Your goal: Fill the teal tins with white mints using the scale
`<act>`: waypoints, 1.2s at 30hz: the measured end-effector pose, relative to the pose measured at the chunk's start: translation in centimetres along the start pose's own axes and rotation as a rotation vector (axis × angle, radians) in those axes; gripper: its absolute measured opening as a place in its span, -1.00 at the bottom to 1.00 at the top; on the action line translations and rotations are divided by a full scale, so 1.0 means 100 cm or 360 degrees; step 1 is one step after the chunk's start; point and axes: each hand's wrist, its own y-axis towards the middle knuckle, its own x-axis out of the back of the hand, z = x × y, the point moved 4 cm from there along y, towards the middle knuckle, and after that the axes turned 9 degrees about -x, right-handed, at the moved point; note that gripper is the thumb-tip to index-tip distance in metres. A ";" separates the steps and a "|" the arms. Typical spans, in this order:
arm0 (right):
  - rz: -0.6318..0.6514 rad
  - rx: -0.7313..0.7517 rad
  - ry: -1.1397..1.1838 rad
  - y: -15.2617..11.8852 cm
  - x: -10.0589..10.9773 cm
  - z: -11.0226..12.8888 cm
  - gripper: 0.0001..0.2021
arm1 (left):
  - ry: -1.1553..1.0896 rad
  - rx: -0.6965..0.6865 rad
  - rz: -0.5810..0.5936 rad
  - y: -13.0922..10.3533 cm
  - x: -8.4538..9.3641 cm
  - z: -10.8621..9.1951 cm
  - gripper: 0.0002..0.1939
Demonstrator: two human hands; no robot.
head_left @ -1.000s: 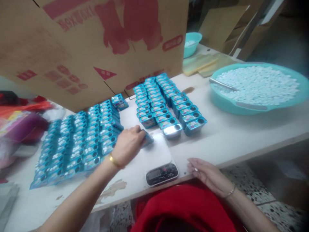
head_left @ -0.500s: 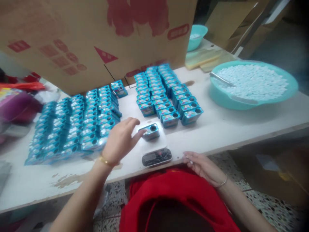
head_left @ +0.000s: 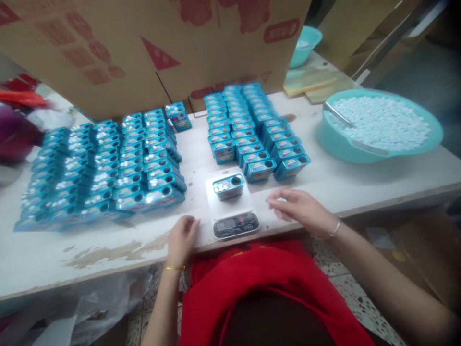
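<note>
A blue tin point(head_left: 227, 187) with several white tablets and a dark round hole on its top stands on a small white kitchen scale point(head_left: 236, 226) with a black panel. Left of the scale, at the table's front edge, is my left hand point(head_left: 183, 236); its fingers are curled in and whatever they hold is hidden. My right hand point(head_left: 302, 210) hovers to the right of the scale, thumb and fingertips drawn together; anything between them is too small to make out. Neither hand touches the tin.
Rows of blue tins with white tablets on top point(head_left: 104, 178) fill the left. More blue tins point(head_left: 259, 168) stand behind the scale. A turquoise basin point(head_left: 353, 146) of white tablets with a metal scoop point(head_left: 340, 115) is at right. A large cardboard box point(head_left: 118, 29) stands behind.
My left hand has left the tin and drawn back to the table edge. White tablets now show on the tin's top. My right hand has risen slightly; the view has shifted.
</note>
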 end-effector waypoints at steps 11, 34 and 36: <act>-0.0030 0.0616 -0.0942 0.036 -0.056 0.080 -0.92 | -0.0074 -0.0021 -0.0070 0.005 0.000 0.007 -0.69; -0.1311 0.0908 -0.1386 0.014 0.093 0.137 -0.77 | -0.0122 -0.0044 -0.0152 0.002 -0.003 0.017 -0.73; -0.1784 0.0506 -0.1575 0.024 0.179 0.134 -0.66 | -0.0119 -0.0104 -0.0215 0.002 0.001 0.009 -0.73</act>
